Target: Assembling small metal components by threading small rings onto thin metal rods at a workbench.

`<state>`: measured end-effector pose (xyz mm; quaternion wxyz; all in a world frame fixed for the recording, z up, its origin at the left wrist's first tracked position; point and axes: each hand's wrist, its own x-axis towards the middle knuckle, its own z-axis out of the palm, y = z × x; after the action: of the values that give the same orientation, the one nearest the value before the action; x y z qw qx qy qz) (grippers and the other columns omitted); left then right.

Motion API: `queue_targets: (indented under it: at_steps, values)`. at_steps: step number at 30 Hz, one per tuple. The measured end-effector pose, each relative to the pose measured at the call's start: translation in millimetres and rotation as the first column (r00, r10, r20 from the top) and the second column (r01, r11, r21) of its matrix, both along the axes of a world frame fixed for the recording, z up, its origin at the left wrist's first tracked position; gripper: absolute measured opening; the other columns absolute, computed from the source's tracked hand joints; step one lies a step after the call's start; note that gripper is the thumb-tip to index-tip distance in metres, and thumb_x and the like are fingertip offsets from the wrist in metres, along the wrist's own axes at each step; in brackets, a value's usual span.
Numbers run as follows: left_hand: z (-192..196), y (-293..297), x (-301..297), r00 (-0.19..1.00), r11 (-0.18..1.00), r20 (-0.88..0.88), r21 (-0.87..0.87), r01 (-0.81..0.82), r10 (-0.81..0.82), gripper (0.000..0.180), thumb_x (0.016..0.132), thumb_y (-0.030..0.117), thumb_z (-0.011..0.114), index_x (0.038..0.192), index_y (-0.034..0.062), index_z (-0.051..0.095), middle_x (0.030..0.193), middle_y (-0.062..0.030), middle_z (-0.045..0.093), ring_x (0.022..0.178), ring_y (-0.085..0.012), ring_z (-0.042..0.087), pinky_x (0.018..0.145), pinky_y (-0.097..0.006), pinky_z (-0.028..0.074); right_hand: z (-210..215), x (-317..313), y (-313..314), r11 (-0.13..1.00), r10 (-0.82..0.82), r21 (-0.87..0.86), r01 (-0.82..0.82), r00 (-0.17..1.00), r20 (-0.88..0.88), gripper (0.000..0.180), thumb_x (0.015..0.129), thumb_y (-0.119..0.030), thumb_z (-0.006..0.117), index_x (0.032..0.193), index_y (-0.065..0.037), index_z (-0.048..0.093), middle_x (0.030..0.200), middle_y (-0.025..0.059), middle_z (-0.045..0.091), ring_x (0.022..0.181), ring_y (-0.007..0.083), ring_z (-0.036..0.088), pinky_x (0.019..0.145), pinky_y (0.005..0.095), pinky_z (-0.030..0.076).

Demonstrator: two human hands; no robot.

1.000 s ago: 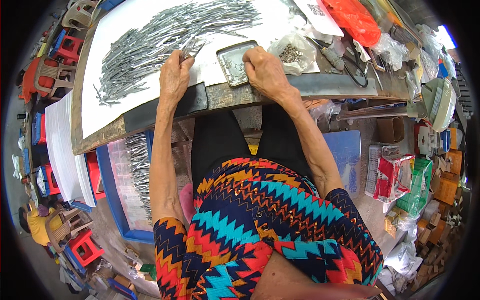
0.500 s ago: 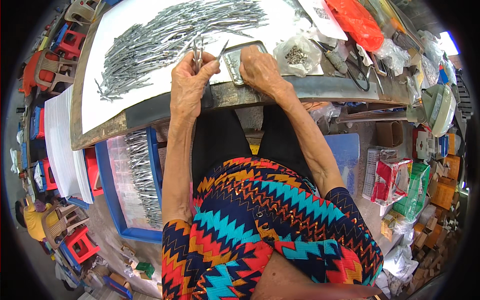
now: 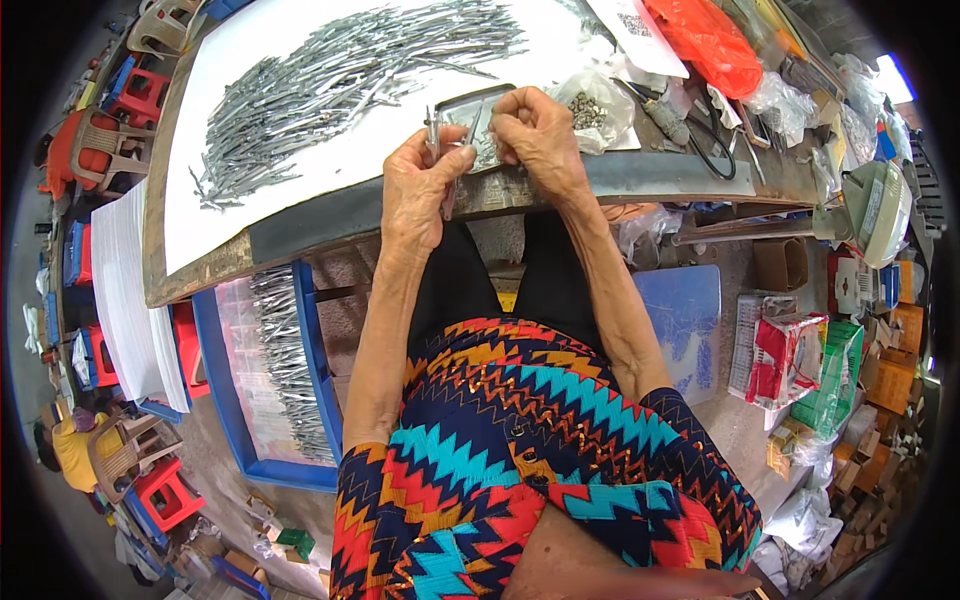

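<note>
Left hand (image 3: 420,190)'s grip is clamped on thin silver-grey metal strips (image 3: 433,128), long ways roughly fore-and-aft; right hand (image 3: 545,145)'s just right of them, fingers bunched, can't tell on what.

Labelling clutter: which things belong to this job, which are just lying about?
Likely in the job:
slim grey metal pieces in the left hand
heap of similar pieces on white sheet
shallow rectangular metal tray by the right hand
clear plastic bag of small metal parts

Likely just lying about:
crumpled red plastic bag
green plastic basket
</note>
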<state>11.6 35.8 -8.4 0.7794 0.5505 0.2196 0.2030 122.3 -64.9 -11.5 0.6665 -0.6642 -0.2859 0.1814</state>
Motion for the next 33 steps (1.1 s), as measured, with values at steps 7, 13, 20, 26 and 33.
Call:
queue_targets:
  at_steps: [7, 13, 20, 26, 33]
  values:
    - [0.5, -7.0, 3.8, 1.000, 1.000, -0.001, 0.015, -0.010, 0.010, 0.022, 0.072, 0.003, 0.064, 0.092, -0.0006, 0.058, 0.065, -0.0009, 0.057, 0.044, -0.0033, 0.044, 0.038, -0.016, 0.033, 1.6, -7.2, -6.1, 0.926, 0.198, 0.375, -0.045, 0.903, -0.380, 0.011, 0.076, 0.001, 0.052, 0.085, 0.005, 0.054, 0.062, 0.0032, 0.051, 0.052, 0.0063, 0.047, 0.044, 0.0184, 0.038]
    - [0.5, -14.3, 6.9, 0.997, 1.000, 0.071, 0.015, -0.024, 0.023, 0.023, 0.075, 0.005, 0.061, 0.098, -0.0010, 0.058, 0.067, -0.0030, 0.058, 0.054, -0.0038, 0.050, 0.043, -0.015, 0.034, -9.3, -5.4, -5.8, 0.897, 0.234, 0.440, -0.035, 0.883, -0.406, 0.010, 0.076, 0.001, 0.053, 0.085, 0.005, 0.055, 0.063, 0.0037, 0.053, 0.052, 0.0061, 0.047, 0.044, 0.0182, 0.038]
    - [-0.5, -10.6, 3.1, 0.997, 0.992, 0.055, -0.111, 0.059, -0.053, 0.021, 0.078, 0.006, 0.056, 0.098, -0.0011, 0.057, 0.066, -0.0038, 0.059, 0.053, -0.0041, 0.051, 0.045, -0.016, 0.036, -6.6, -9.7, -3.5, 0.911, 0.133, 0.412, 0.038, 0.916, -0.379, 0.011, 0.075, 0.001, 0.053, 0.085, 0.005, 0.054, 0.064, 0.0037, 0.055, 0.050, 0.0054, 0.048, 0.042, 0.0171, 0.037]
    - [-3.0, -11.9, 3.3, 0.995, 0.985, 0.084, -0.158, 0.071, -0.058, 0.020, 0.079, 0.007, 0.056, 0.098, -0.0003, 0.057, 0.066, -0.0040, 0.060, 0.052, -0.0044, 0.051, 0.043, -0.016, 0.036, -6.4, -11.4, -2.5, 0.924, 0.063, 0.374, 0.078, 0.935, -0.350, 0.013, 0.072, 0.001, 0.053, 0.084, 0.005, 0.053, 0.062, 0.0036, 0.054, 0.048, 0.0052, 0.047, 0.041, 0.0175, 0.036]
    - [-4.1, -10.5, 0.9, 0.992, 0.989, 0.091, -0.110, 0.097, -0.087, 0.020, 0.079, 0.006, 0.056, 0.097, -0.0014, 0.057, 0.068, -0.0027, 0.058, 0.056, -0.0049, 0.051, 0.049, -0.016, 0.038, -5.6, -13.0, -2.1, 0.939, 0.027, 0.332, 0.092, 0.941, -0.338, 0.012, 0.069, 0.002, 0.053, 0.082, 0.004, 0.052, 0.059, 0.0031, 0.052, 0.045, 0.0054, 0.045, 0.040, 0.0178, 0.035]
